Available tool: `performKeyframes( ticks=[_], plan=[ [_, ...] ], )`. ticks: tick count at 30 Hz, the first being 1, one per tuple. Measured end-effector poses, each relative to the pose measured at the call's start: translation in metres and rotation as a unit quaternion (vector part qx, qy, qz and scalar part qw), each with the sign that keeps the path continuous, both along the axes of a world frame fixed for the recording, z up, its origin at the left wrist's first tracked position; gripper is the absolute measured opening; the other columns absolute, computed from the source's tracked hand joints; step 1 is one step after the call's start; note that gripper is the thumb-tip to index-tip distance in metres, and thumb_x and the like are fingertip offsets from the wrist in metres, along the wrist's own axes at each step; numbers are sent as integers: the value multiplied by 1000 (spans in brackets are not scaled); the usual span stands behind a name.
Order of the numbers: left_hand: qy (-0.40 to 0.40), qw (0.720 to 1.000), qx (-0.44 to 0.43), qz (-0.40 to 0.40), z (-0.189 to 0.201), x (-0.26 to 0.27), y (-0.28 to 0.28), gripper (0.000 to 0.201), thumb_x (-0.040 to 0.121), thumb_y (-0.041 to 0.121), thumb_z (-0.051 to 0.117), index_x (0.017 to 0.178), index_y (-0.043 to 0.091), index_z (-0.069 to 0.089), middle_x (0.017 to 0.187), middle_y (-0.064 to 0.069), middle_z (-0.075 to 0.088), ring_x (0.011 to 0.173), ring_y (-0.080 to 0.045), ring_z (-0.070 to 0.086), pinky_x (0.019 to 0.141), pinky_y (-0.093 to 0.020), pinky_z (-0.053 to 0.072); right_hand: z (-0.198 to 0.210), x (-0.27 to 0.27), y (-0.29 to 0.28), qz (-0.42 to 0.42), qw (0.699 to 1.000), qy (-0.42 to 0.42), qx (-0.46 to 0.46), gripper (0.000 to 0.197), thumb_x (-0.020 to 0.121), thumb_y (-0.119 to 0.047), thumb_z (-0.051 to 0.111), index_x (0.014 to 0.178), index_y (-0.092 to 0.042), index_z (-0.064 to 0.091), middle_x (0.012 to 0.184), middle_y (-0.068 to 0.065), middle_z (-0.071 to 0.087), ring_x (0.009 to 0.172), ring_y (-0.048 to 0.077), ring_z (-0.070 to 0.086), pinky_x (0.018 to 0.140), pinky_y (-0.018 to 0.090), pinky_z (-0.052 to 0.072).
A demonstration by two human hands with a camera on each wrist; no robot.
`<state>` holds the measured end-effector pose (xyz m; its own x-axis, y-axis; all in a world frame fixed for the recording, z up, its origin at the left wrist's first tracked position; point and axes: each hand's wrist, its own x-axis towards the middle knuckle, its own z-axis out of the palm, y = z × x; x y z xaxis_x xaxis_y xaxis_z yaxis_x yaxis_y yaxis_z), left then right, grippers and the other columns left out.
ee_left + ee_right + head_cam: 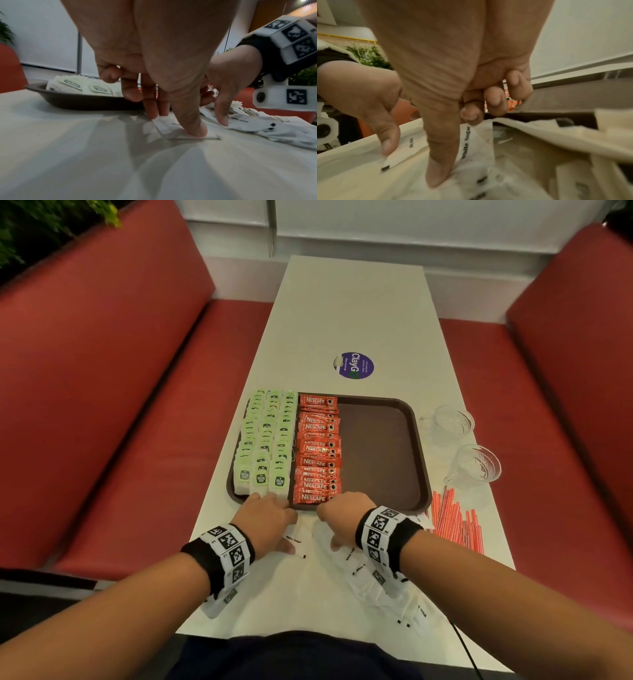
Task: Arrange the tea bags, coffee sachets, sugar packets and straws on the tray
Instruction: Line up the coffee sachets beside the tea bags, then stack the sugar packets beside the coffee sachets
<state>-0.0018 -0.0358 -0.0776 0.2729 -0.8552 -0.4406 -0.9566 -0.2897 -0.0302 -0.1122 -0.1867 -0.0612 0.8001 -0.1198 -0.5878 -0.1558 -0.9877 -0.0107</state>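
Observation:
A brown tray holds three columns of green tea bags on its left and one column of red coffee sachets beside them; its right half is bare. White sugar packets lie loose on the table in front of the tray. My left hand pinches one flat sugar packet, thumb on its near end and fingers on its far end. My right hand pinches another sugar packet between thumb and index finger, tilted up off the pile. Red-and-white straws lie right of the tray's near corner.
Two clear glass cups stand right of the tray, above the straws. A round purple sticker sits on the white table beyond the tray. Red benches flank the table. A thin black cable hangs at the near right.

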Motion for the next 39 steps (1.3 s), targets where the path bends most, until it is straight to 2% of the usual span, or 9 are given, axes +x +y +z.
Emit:
performKeyframes(
  ticks=[7,12,15,17,23,28,30,33,39],
  plan=[
    [27,1000,14,-4,-1,0,0,38,85,57,65,108,27,62,118,4,55,110,-21,53,85,-36,40,5,-2,-1,-42,999,-20,1,40,87,-36,75,118,-14,61,108,5,66,97,27,64,83,40,56],
    [48,999,-2,14,3,5,-4,14,95,28,58,109,25,62,111,5,66,96,-18,62,79,-30,46,6,-8,-13,-76,995,-49,52,25,91,-35,68,108,-17,65,101,3,66,92,23,62,83,37,55],
    [60,998,23,20,2,9,-6,18,96,21,56,109,25,67,112,4,67,97,-18,63,80,-27,48,7,-12,-24,-91,987,-79,106,20,93,-34,63,107,-20,64,105,0,64,94,21,60,85,37,54],
    [65,997,35,21,4,9,-10,17,96,30,58,109,24,68,112,3,67,97,-18,63,80,-28,48,7,-13,-30,-100,981,-101,131,18,93,-31,58,106,-19,64,106,-1,62,93,19,59,86,38,54],
    [58,996,51,34,-1,-5,-12,58,73,72,68,106,26,62,102,6,61,86,-16,56,70,-30,46,7,-19,-40,-134,966,-114,190,30,88,-37,48,110,-23,62,102,-2,67,90,19,63,83,40,56],
    [93,992,67,61,-1,-14,-17,47,78,59,73,106,23,65,105,3,64,91,-19,60,73,-29,45,-2,-19,-47,-153,957,-117,216,28,88,-36,47,112,-26,57,106,-1,67,91,19,64,82,41,56],
    [104,989,87,61,0,-15,-22,40,79,55,74,101,23,66,102,3,66,90,-18,61,71,-29,45,0,-20,-46,-157,955,-116,222,8,94,-25,50,101,-23,49,101,3,65,86,22,62,78,39,55],
    [141,984,97,54,3,-13,-28,30,79,45,78,95,23,65,94,6,66,86,-16,62,71,-28,48,-3,-22,-46,-169,946,-128,244,13,97,-11,43,94,-23,41,90,8,61,78,26,57,73,43,51],
    [232,971,1,57,28,-4,-53,31,77,25,83,90,22,55,77,11,57,70,-10,54,60,-19,39,-2,-24,-47,-101,943,-132,288,21,88,-30,66,104,-19,59,101,-1,63,90,17,59,79,34,51]
  ],
)
